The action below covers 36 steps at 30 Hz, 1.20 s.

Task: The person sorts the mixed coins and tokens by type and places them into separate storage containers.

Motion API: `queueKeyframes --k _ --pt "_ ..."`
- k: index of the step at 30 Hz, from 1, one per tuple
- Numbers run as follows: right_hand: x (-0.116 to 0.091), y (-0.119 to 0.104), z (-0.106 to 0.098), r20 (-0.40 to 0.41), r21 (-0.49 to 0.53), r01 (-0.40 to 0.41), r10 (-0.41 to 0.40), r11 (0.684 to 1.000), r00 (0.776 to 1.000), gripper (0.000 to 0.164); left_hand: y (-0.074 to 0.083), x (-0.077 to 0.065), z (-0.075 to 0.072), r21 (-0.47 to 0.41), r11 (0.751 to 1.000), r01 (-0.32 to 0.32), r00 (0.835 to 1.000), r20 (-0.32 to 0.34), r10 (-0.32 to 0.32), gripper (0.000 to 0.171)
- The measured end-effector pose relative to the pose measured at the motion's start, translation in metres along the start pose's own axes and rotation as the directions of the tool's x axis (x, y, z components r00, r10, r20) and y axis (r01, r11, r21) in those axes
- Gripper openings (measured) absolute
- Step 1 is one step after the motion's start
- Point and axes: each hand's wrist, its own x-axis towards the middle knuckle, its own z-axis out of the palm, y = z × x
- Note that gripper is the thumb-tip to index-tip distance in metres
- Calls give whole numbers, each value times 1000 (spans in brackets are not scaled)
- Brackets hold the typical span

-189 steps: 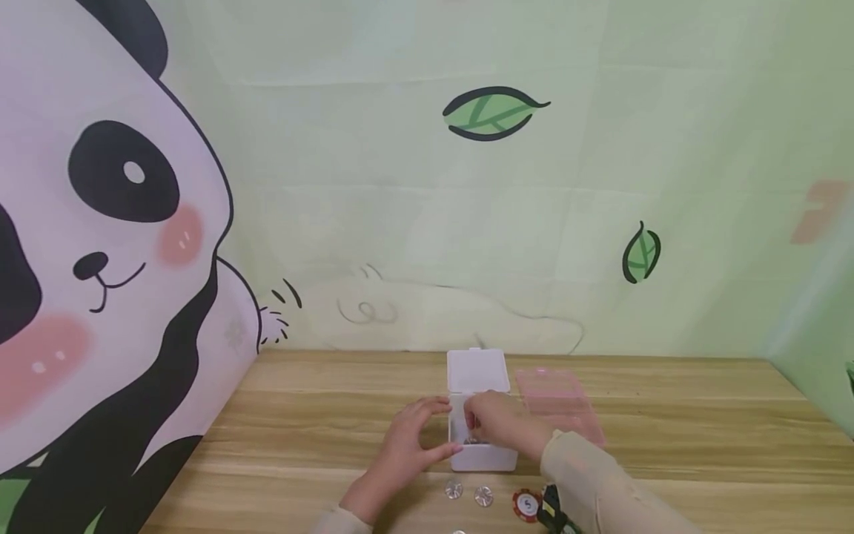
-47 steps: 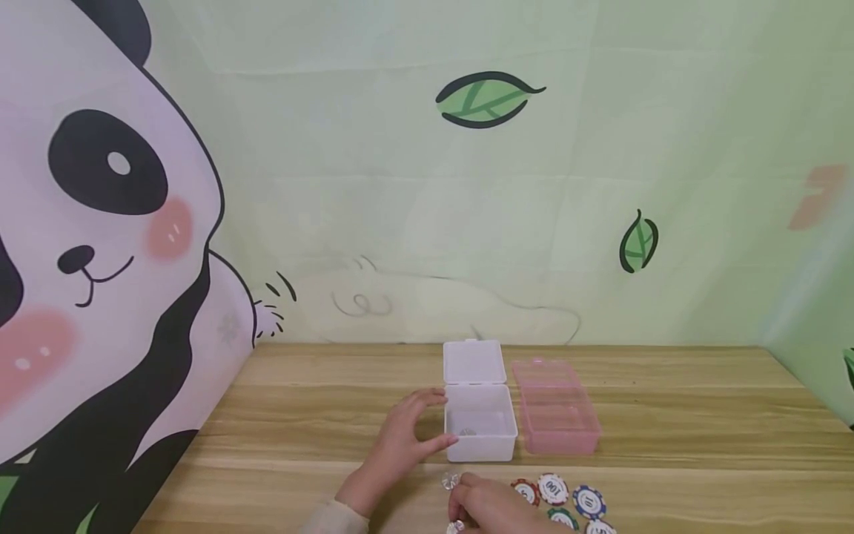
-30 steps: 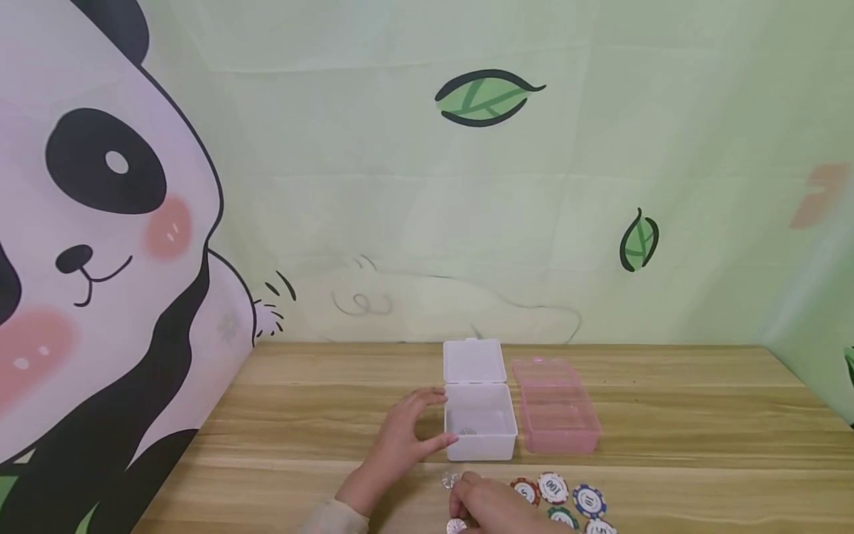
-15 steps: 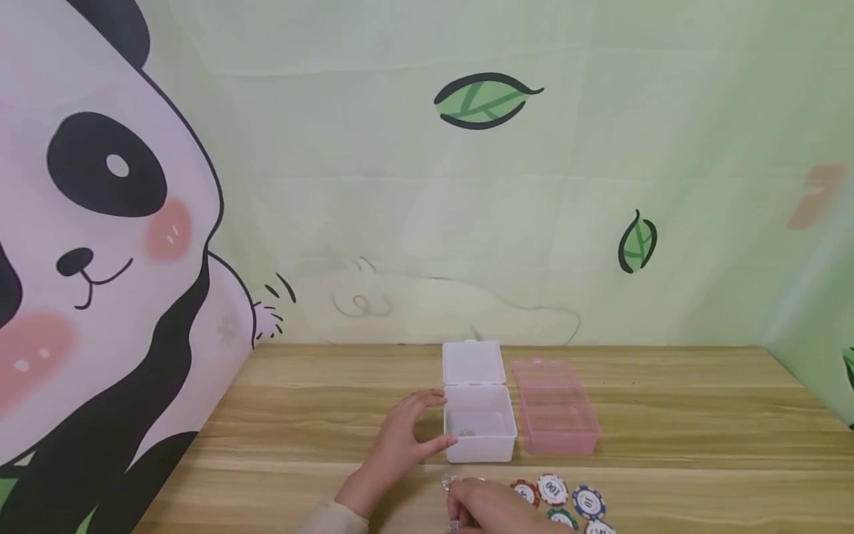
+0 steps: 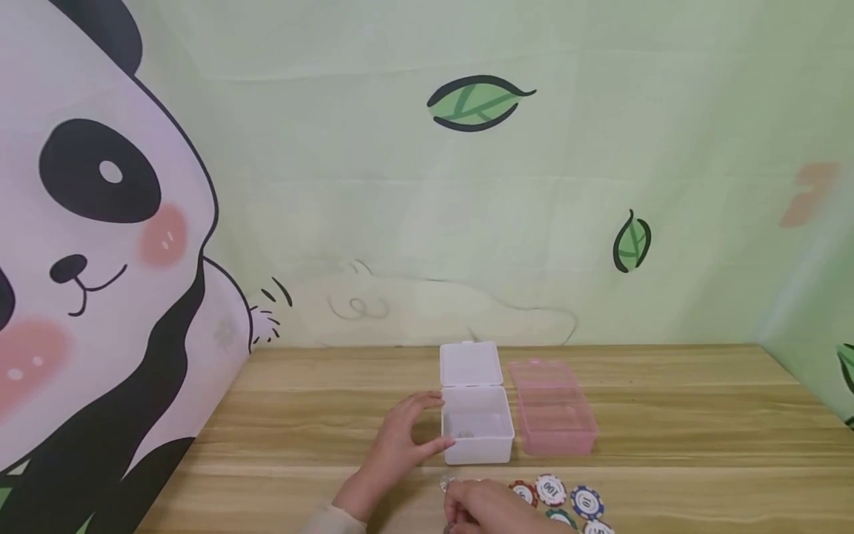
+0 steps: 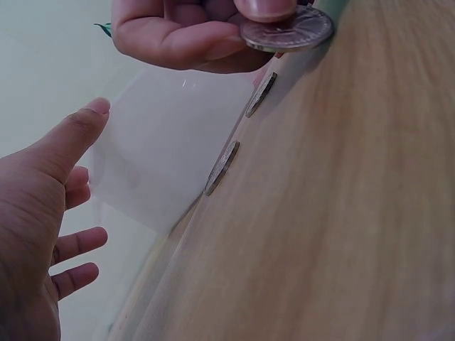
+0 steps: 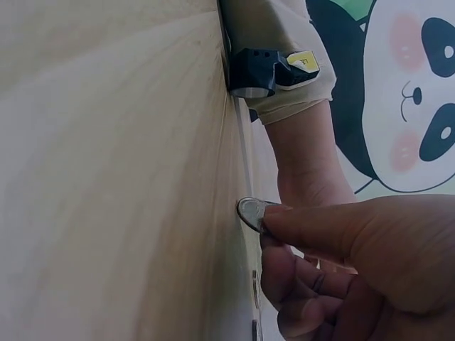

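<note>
A white plastic box (image 5: 480, 450) stands with its lid raised on the wooden table. My left hand (image 5: 394, 437) rests at its left side, fingers and thumb spread and fairly straight, the thumb at the front corner. A silvery coin (image 5: 465, 434) lies inside the box. In front of the box, my right hand (image 5: 490, 508) pinches another silvery coin (image 6: 298, 32) between thumb and fingers, just above the table in the right wrist view. Two more coins lie flat near the box in the left wrist view, one nearer (image 6: 222, 168), one farther (image 6: 261, 94).
A pink see-through box (image 5: 559, 439), also with its lid back, stands right of the white one. Several poker chips (image 5: 587, 502) lie at the front right, partly behind my right hand. A cloth backdrop with a printed panda (image 5: 100, 170) rises behind the table.
Some six seconds ago my right hand was inside the white box; now it is in front, pinching a coin. Over the last second that coin has tilted in my fingers. My left hand stays put.
</note>
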Motion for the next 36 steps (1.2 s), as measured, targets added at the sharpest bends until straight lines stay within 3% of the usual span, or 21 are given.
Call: queueKeyframes --k 12,19,22,30,36 --pt "-1 -2 -6 2 8 43 -43 999 999 9 0 -1 0 -9 1000 0 1000 -1 0 50" --pt "0 -4 -13 23 72 -18 16 997 1000 10 0 0 0 -2 1000 -2 1000 1 2 51" --pt "0 -6 -17 1 80 -26 26 996 1000 10 -1 0 -1 -7 1000 -7 1000 4 7 50" --pt "3 -8 -30 -87 40 54 -50 998 995 8 -3 -1 -2 -3 999 -36 999 -10 36 49" --pt "6 -5 -45 -133 44 27 -21 999 991 12 -4 0 -2 11 999 -51 999 -16 51 51"
